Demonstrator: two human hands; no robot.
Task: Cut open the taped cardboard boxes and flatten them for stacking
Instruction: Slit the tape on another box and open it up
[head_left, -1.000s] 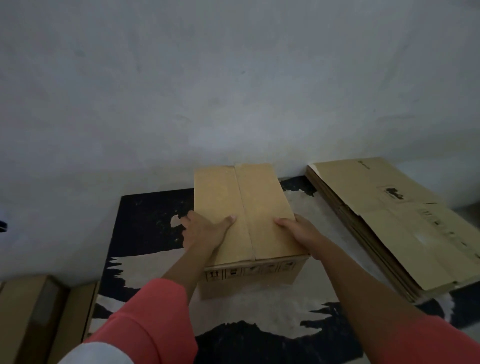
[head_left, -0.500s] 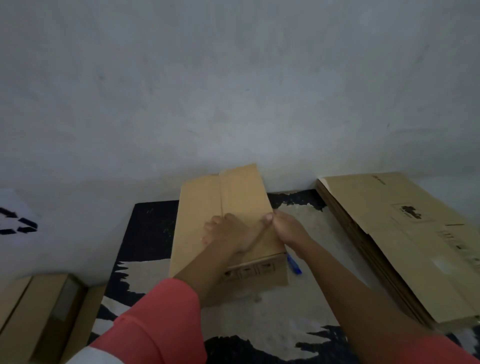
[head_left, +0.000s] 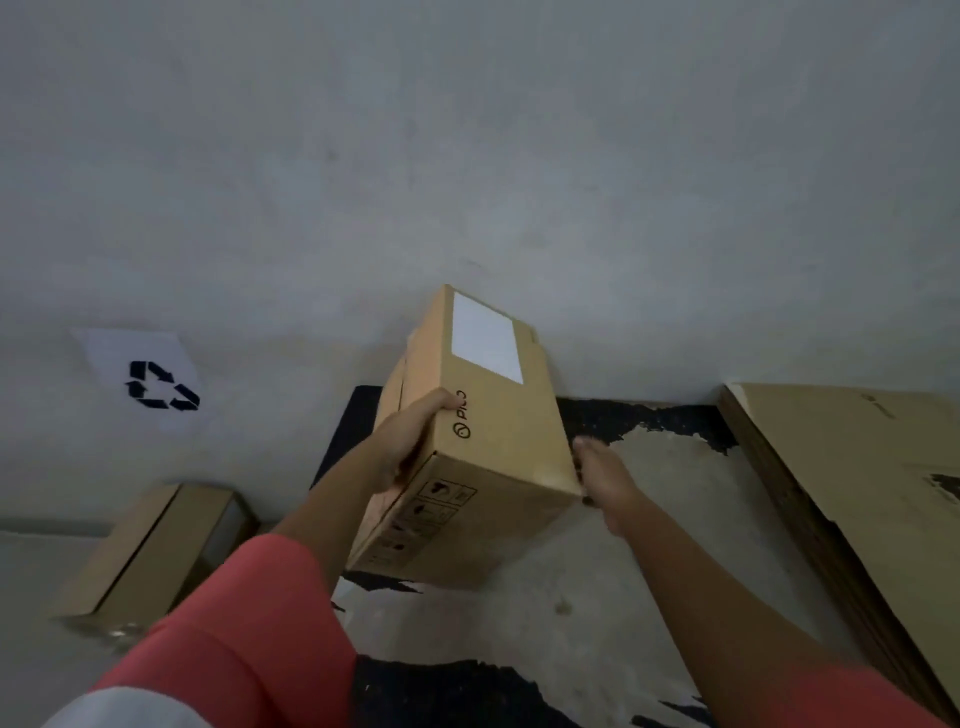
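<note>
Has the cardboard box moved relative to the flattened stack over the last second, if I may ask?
Yes. The cardboard box has rolled leftward, away from the flattened stack; its labelled side now faces up.

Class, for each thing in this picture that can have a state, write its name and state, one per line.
Held box, closed, tilted.
Left hand, grips the held box's left edge.
Right hand, at the held box's right corner, blurred; grip unclear.
Flattened boxes, stacked flat at right.
Floor box, not flattened, lying at left.
</note>
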